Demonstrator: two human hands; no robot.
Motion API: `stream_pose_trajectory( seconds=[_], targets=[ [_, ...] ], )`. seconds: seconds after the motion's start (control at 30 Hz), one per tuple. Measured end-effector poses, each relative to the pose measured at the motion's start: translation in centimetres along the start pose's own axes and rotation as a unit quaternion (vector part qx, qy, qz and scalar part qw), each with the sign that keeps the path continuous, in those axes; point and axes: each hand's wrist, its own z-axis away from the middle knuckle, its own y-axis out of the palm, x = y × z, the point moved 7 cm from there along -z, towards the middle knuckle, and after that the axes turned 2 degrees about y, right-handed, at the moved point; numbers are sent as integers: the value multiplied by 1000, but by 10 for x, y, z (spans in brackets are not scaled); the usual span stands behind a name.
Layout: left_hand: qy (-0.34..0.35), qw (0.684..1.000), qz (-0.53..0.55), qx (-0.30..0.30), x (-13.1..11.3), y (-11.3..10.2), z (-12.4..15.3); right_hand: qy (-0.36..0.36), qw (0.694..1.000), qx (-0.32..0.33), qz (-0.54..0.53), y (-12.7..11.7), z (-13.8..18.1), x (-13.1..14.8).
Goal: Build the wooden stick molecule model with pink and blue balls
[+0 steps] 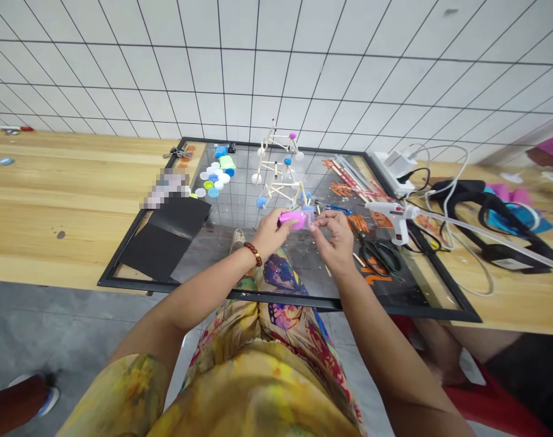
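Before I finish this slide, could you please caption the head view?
Left hand holding a pink piece, right hand close beside it, near a stick model.

A bright pink piece (295, 220) was held over the worktop (240, 217) in the left fingers (287, 227), its near side partly covered. A translucent bluish piece (309, 216) was seen at its right end, beside the right fingers (327, 222); whether the two were joined could not be told.

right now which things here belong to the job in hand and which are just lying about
Likely part of the job:
pink item, being held
stick frame, just beyond it
round coloured pieces
glue gun, probably

Probably just lying about:
black sheet
black strap
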Motion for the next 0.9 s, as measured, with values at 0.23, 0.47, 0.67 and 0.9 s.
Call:
stream_pose_trajectory(
  seconds=[0.23, 0.47, 0.67, 0.9],
  targets=[
    [-26, 997, 70, 12, 9, 4, 0, 25, 996, 30, -81, 1, 0, -9],
    [66, 998, -5, -4, -4, -3, 1, 55, 987, 5, -151, 3, -4, -29],
    [29, 999, 30, 10, 9, -1, -1, 9, 987, 30, -156, 6, 0, -18],
    [-3, 997, 60, 58, 16, 6, 1, 20, 986, 70, -150, 12, 3, -14]
  ],
)
